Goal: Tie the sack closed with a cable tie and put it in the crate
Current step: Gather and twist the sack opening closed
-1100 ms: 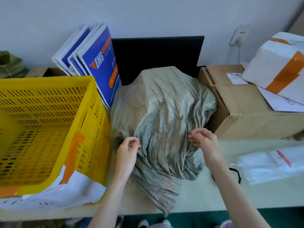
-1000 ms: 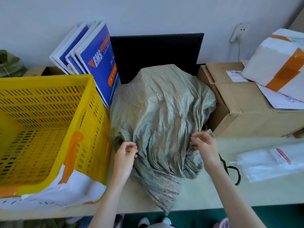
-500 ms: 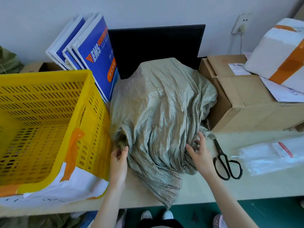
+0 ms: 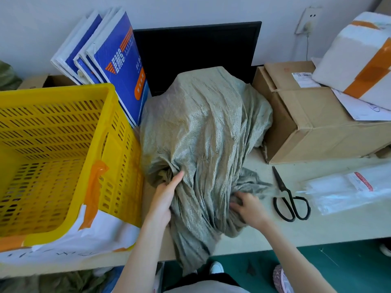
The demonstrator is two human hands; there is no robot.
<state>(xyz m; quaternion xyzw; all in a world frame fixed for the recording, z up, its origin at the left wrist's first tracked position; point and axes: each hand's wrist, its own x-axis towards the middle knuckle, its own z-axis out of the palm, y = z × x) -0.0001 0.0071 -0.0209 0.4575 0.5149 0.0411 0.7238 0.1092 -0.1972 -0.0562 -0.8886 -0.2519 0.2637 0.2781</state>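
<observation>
The left hand (image 4: pixel 164 197) lay against the near left side of the grey-green sack (image 4: pixel 203 132), fingers straight and pressing into a fold, gripping nothing. The right hand (image 4: pixel 246 205) had its fingers curled into the bunched cloth at the sack's lower right, gathering it. The sack sat on the pale table (image 4: pixel 317 225), between the yellow crate (image 4: pixel 63 144) and a cardboard box (image 4: pixel 313 125), its loose end hanging over the near edge. No tie was on it yet. With only one hand clutching, the slack weave would likely slip and the mouth fall open again before a tie went round. Black scissors (image 4: pixel 289 199) and a clear packet (image 4: pixel 347 187) lay to the right; blue folders (image 4: pixel 118 66) and a dark monitor (image 4: pixel 198 51) stood against the wall.
</observation>
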